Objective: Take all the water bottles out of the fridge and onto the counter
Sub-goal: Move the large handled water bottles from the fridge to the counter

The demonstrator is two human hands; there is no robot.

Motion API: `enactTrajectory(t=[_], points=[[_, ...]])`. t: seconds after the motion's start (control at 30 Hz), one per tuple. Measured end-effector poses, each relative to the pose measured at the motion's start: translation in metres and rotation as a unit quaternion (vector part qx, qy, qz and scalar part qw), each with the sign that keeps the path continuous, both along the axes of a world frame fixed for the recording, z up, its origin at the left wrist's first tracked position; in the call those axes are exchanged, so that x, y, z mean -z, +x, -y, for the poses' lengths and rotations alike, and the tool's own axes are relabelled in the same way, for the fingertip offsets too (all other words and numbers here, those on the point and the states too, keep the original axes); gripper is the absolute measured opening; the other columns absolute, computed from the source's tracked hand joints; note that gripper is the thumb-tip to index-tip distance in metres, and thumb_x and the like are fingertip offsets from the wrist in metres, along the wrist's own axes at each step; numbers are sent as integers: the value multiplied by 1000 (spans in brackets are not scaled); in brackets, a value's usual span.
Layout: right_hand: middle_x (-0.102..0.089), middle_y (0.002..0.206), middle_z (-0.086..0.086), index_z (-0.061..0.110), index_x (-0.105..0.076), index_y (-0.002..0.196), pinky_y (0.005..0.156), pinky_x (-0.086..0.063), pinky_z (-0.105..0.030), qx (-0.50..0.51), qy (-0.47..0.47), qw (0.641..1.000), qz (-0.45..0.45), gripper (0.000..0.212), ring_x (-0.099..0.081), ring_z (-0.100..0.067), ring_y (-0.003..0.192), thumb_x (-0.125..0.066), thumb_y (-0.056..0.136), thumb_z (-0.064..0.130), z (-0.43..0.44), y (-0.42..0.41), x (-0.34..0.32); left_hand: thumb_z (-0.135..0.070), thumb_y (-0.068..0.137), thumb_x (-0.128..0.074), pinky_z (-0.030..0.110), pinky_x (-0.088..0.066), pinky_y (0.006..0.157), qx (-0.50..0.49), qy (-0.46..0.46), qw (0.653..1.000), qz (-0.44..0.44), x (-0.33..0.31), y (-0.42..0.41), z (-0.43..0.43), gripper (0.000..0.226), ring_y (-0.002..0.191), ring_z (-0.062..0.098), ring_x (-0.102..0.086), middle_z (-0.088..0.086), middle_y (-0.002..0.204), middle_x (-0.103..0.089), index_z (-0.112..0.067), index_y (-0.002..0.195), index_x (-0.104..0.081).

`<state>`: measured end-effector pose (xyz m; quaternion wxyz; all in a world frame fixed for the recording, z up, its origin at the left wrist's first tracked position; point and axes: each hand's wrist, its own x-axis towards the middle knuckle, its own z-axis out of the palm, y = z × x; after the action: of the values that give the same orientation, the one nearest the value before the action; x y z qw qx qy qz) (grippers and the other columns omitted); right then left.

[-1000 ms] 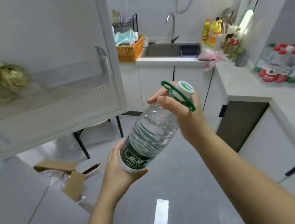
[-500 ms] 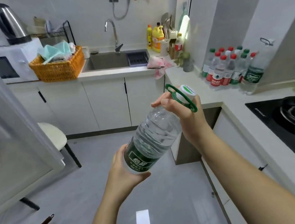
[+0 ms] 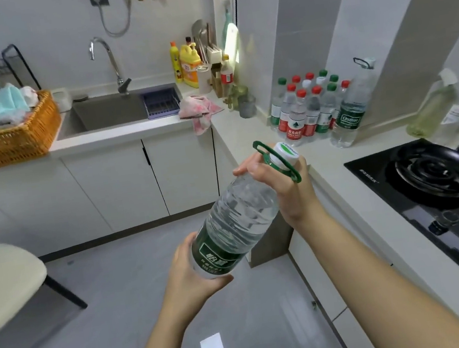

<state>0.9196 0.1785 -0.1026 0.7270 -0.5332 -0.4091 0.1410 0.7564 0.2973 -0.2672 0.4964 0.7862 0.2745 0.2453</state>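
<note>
I carry a large clear water bottle (image 3: 241,222) with a dark green label, a white cap and a green carry ring, tilted with its cap up to the right. My left hand (image 3: 189,274) cups its base from below. My right hand (image 3: 285,183) grips its neck just under the cap. Ahead on the white counter (image 3: 248,129), against the wall, stands a cluster of several small water bottles (image 3: 306,107) with red and green caps, and beside them a second large bottle (image 3: 353,106) with a green label. The fridge is out of view.
A black gas hob (image 3: 434,174) lies in the counter at the right, with a pale bottle (image 3: 431,107) behind it. A sink (image 3: 113,110) with tap, a pink cloth (image 3: 198,110), detergent bottles (image 3: 189,61) and an orange basket (image 3: 8,137) sit along the back. A cream stool (image 3: 4,282) stands at left.
The view has swung right, away from the fridge door and toward the counter corner. The bottle, still held in both hands, has come closer to the bottles on the counter.
</note>
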Motion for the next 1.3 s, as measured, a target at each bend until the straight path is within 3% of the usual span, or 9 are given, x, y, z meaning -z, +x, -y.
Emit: enactTrajectory(t=[0.17,0.37,0.53,0.7,0.83,0.93,1.07,1.13,1.3], points=[[-71,76,-11,4,-63,73,77,-53,-23,6,-4,1000,-7,17,-70,-18,79,-66,74,21,6,50,5,-42,43,-90,15,-47,83,2,11,1000,5,1,49,8,93,112,-1,-55,-24,118,-55,-54,122,-43],[-68,80,-26,-13,-61,79,77,-53,-24,7,-3,1000,3,21,-70,-18,78,-59,78,8,18,134,1,-43,45,-88,17,-46,88,-6,28,999,14,-13,129,26,89,115,-1,-52,-26,120,-53,-62,118,-39],[-64,83,-36,-13,-60,79,78,-53,-26,-4,0,1000,1,18,-69,-21,79,-57,78,5,31,193,-7,-38,47,-88,19,-49,86,-15,31,999,32,-18,188,45,86,112,1,-55,-24,117,-56,-56,118,-44],[-67,84,-31,-8,-62,77,79,-50,-17,9,-13,1000,12,14,-69,-15,80,-57,79,5,43,233,-5,-33,48,-90,23,-52,84,-4,28,999,36,-14,234,52,86,110,4,-58,-23,116,-59,-57,117,-45],[-69,80,-21,1,-64,73,81,-54,-27,40,-29,999,9,10,-69,-26,82,-59,78,8,44,272,-2,-34,48,-92,21,-53,81,28,18,999,31,-7,282,46,85,107,2,-60,-23,114,-59,-55,116,-46],[-70,75,-8,8,-63,69,76,-53,-24,66,-33,997,4,9,-70,-18,79,-62,78,7,40,307,2,-37,47,-92,29,-54,88,62,-14,998,14,4,328,38,90,112,3,-57,-20,119,-57,-48,123,-44],[-72,77,-10,19,-67,67,79,-57,-34,128,-62,990,2,14,-71,-32,82,-66,77,9,28,356,11,-41,50,-92,9,-49,79,119,-33,992,0,19,395,22,86,109,-5,-58,-29,115,-56,-59,117,-40],[-72,80,-14,12,-66,72,82,-57,-39,171,-88,981,0,6,-70,-34,84,-68,77,14,21,382,18,-44,52,-92,5,-47,75,146,-38,988,-12,23,428,14,84,106,-9,-58,-32,115,-57,-62,116,-40],[-72,90,-22,-9,-66,89,86,-56,-49,240,-159,957,26,23,-70,-36,90,-77,81,10,-4,435,41,-53,51,-89,4,-46,70,183,-39,982,-31,36,500,-4,72,95,-12,-61,-33,106,-63,-62,107,-46]])
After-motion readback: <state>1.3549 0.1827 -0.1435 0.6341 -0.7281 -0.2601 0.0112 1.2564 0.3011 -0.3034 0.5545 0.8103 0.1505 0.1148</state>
